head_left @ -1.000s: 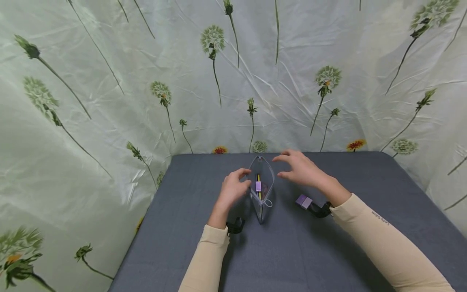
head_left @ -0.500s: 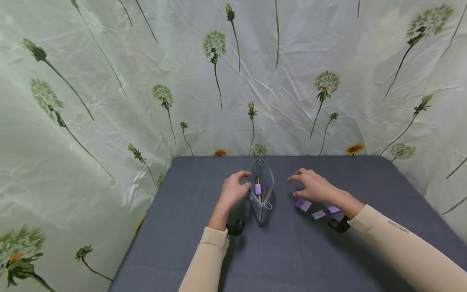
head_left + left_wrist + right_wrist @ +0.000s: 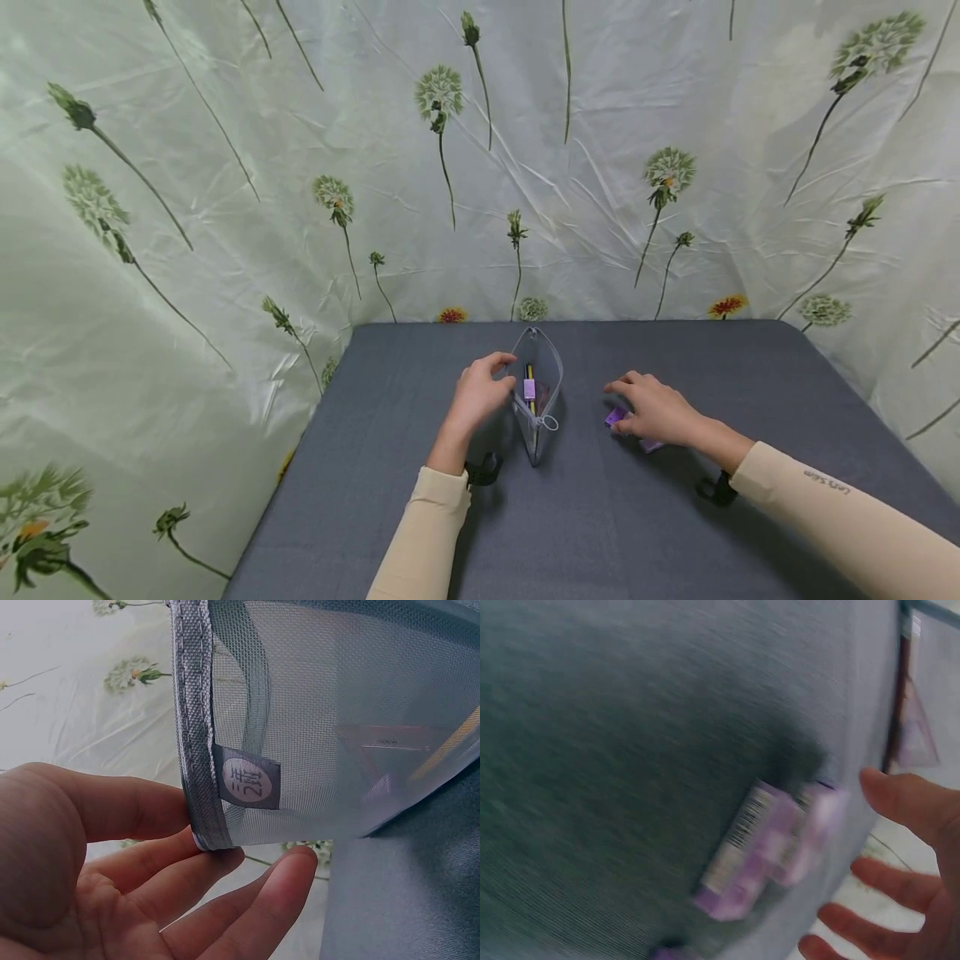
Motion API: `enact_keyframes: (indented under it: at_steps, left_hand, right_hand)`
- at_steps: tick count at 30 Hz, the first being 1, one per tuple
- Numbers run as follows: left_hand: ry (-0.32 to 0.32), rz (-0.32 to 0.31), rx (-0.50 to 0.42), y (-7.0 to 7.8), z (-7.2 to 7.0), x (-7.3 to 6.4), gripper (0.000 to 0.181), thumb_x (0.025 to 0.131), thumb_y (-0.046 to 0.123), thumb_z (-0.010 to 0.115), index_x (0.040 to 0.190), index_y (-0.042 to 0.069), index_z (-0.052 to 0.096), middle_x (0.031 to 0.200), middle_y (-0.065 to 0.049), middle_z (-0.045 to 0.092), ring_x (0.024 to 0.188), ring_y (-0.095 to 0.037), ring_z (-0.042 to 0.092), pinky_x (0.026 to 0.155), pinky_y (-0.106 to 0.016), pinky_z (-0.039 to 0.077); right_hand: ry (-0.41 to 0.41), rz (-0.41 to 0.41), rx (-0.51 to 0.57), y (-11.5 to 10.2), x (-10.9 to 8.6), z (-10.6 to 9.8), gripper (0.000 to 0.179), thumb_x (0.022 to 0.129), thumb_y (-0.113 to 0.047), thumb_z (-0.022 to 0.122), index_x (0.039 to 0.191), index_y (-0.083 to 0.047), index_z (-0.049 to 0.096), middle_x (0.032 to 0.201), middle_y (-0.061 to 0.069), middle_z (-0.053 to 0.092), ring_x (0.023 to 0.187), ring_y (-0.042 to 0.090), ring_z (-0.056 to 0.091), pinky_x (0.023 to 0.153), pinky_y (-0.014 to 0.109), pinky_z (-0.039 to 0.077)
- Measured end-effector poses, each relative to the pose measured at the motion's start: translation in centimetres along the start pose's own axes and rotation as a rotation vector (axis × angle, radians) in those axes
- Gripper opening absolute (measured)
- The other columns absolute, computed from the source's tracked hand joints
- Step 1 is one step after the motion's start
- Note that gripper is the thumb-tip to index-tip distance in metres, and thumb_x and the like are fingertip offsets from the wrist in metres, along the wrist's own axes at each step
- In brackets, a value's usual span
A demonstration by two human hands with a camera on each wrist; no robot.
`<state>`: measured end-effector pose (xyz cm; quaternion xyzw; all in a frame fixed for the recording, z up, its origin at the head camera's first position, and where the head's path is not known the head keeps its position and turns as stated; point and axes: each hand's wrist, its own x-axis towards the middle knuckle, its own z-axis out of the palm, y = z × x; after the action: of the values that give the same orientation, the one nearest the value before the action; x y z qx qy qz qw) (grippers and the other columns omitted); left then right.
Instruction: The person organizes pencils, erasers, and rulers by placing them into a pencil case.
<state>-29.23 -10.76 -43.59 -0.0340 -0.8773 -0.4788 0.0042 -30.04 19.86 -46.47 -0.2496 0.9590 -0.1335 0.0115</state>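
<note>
My left hand (image 3: 480,390) pinches the zip edge of an upright grey mesh pouch (image 3: 550,360), holding its mouth wide. In the left wrist view a label tag (image 3: 247,778) shows beside the fingers. Inside the pouch are a yellow-and-black pencil (image 3: 531,407), a small purple-and-white block (image 3: 530,389) and a clear triangular ruler (image 3: 375,736). On the right, my right hand (image 3: 660,410) hovers over small purple blocks (image 3: 615,416), its fingers spread and holding nothing. Two barcoded, eraser-like blocks (image 3: 739,859) lie side by side in the blurred right wrist view.
Another purple block (image 3: 671,954) peeks in at the bottom of the right wrist view. A dark grey cloth (image 3: 360,517) covers the table. Behind it hangs a pale curtain (image 3: 585,183) with dandelion prints. A ring-shaped pull (image 3: 550,423) hangs at the pouch's near end.
My right hand has moved from beside the pouch's mouth right and towards me, down over the purple blocks, now partly covering them. The left hand stays on the pouch edge.
</note>
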Motion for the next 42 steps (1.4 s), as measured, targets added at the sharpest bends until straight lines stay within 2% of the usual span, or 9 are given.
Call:
enact_keyframes:
  at_steps: [6,16,20,26,38,42]
  left_hand:
    - [-0.003,0.001,-0.004,-0.2,0.1,0.0,0.036,0.098,0.015,0.062,0.133,0.021,0.066,0.144,-0.007,0.057,0.071,-0.043,0.066,0.046,-0.028,0.038]
    - [-0.012,-0.005,-0.012,-0.1,0.0,0.1,0.037,0.098,0.014,0.062,0.134,0.022,0.065,0.144,-0.006,0.057,0.069,-0.043,0.065,0.045,-0.027,0.036]
    - [-0.012,-0.007,-0.001,0.0,-0.1,0.1,0.037,0.098,0.014,0.062,0.134,0.022,0.065,0.144,-0.006,0.057,0.06,-0.034,0.063,0.045,-0.027,0.036]
    - [-0.01,-0.006,0.005,0.0,0.0,0.2,0.037,0.097,0.014,0.062,0.134,0.022,0.065,0.143,-0.005,0.058,0.046,-0.014,0.05,0.044,-0.026,0.035]
    - [-0.007,0.005,0.002,-0.1,0.0,0.2,0.038,0.097,0.014,0.062,0.135,0.019,0.065,0.143,-0.007,0.057,0.044,-0.013,0.047,0.042,-0.026,0.033]
    - [-0.006,0.006,0.005,-0.1,0.1,0.2,0.039,0.097,0.013,0.062,0.136,0.017,0.064,0.143,-0.007,0.057,0.044,-0.014,0.046,0.042,-0.026,0.032]
  right_hand:
    - [0.083,0.061,-0.064,0.0,-0.5,1.4,0.057,0.079,-0.042,0.085,0.122,-0.008,0.071,0.114,0.013,0.06,0.094,0.031,0.057,0.064,0.046,0.049]
    - [0.127,0.126,-0.088,0.1,-1.0,2.0,0.046,0.078,-0.044,0.085,0.106,-0.01,0.076,0.101,0.009,0.059,0.079,0.024,0.051,0.056,0.038,0.04]
    - [0.142,0.129,-0.087,0.1,-1.0,2.2,0.046,0.077,-0.046,0.086,0.104,-0.01,0.076,0.1,0.009,0.059,0.08,0.024,0.052,0.057,0.039,0.041]
    - [0.158,0.118,-0.072,0.1,-1.1,2.6,0.042,0.078,-0.043,0.086,0.103,-0.011,0.076,0.102,0.01,0.061,0.084,0.027,0.055,0.06,0.045,0.045]
    - [0.181,0.048,-0.04,0.3,-1.2,2.7,0.04,0.078,-0.036,0.086,0.108,-0.011,0.076,0.108,0.012,0.063,0.09,0.031,0.057,0.064,0.049,0.047]
    - [0.18,0.047,-0.029,0.5,-1.2,2.8,0.04,0.077,-0.034,0.087,0.108,-0.011,0.076,0.111,0.013,0.063,0.092,0.032,0.057,0.066,0.05,0.047]
